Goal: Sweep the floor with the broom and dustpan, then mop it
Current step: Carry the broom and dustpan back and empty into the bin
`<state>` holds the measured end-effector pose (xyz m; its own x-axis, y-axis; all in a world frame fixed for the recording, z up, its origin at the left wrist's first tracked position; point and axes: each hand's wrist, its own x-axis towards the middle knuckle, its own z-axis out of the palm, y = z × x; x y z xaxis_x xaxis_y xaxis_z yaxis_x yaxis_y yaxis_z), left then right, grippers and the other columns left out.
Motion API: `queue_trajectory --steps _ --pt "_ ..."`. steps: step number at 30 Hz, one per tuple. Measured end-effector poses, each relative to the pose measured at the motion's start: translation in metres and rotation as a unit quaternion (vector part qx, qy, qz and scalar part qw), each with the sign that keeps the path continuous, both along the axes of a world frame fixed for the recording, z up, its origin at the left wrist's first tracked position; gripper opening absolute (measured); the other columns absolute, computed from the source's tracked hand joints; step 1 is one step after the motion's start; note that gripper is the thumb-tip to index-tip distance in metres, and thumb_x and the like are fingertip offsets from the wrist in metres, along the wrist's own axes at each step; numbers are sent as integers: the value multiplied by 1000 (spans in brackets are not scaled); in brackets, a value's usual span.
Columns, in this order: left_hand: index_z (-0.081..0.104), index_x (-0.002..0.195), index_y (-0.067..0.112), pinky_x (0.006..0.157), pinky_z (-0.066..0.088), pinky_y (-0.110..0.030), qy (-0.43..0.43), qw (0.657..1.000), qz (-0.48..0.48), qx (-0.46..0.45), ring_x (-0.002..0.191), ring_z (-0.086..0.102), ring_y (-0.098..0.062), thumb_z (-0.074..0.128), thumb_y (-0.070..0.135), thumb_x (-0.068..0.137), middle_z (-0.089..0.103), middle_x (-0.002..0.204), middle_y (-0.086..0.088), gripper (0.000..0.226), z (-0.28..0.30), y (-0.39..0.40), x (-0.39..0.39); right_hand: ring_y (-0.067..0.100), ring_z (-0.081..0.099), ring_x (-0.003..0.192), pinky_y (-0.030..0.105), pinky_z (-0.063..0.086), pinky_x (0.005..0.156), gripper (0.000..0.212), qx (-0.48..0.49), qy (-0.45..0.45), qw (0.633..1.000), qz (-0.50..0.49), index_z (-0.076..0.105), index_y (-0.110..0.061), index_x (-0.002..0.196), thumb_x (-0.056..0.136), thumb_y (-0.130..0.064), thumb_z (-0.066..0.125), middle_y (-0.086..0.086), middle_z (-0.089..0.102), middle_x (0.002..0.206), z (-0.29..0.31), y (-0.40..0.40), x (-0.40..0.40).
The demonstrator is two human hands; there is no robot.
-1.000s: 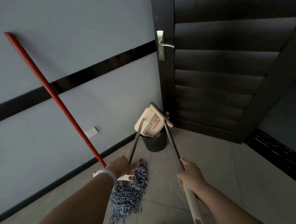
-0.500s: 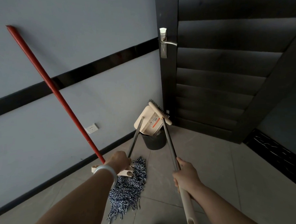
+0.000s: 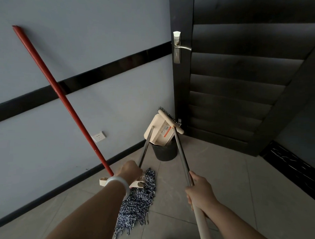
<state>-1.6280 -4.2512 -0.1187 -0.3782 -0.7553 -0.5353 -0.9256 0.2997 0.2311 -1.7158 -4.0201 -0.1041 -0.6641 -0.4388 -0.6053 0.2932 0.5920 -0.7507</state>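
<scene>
My left hand (image 3: 128, 171) grips the metal handle of the cream dustpan (image 3: 158, 131), which is tipped over the black bin (image 3: 165, 152) in the corner. My right hand (image 3: 200, 191) grips the long metal handle of the broom (image 3: 171, 119); its cream head with dark bristles rests against the dustpan's upper edge. A mop with a red handle (image 3: 63, 97) leans on the grey wall, its blue-white string head (image 3: 136, 200) spread on the tiled floor below my left wrist.
A dark louvred door (image 3: 232, 81) with a silver lever handle (image 3: 180, 47) stands open behind the bin. A white wall socket (image 3: 98, 136) sits low on the wall. A dark patterned strip (image 3: 296, 170) runs along the floor at right.
Both hands have shifted slightly forward along their handles toward the bin. The dustpan and broom head stay tipped over the bin; the mop has not moved.
</scene>
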Motion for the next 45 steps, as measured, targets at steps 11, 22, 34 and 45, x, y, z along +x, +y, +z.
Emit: queue_trajectory --steps 11,22,34,45 --pt "61 83 15 75 58 -34 -30 997 -36 -62 72 68 -16 54 25 93 67 75 1 16 4 5 32 12 53 46 22 46 42 70 -27 20 999 -13 32 -28 148 86 3 49 18 64 103 0 -15 -6" --pt "63 89 16 77 60 -33 -59 985 -133 -97 87 72 -22 50 29 97 72 97 -7 20 -11 15 44 13 52 46 21 45 40 71 0 7 1000 -22 32 -26 148 85 3 47 20 63 111 -5 -5 -14" --pt "69 97 13 79 59 -32 -49 989 -119 -75 86 72 -18 52 28 96 73 94 -4 23 -19 27 45 11 54 48 20 47 41 68 5 6 1000 9 33 -28 148 88 1 49 13 64 108 0 -12 -22" --pt "67 104 12 73 61 -31 -58 988 -109 -88 82 72 -17 50 32 98 72 97 -7 26 -19 33 61 14 58 54 21 48 43 69 -9 43 999 20 34 -26 147 86 3 48 11 62 113 9 -18 -30"
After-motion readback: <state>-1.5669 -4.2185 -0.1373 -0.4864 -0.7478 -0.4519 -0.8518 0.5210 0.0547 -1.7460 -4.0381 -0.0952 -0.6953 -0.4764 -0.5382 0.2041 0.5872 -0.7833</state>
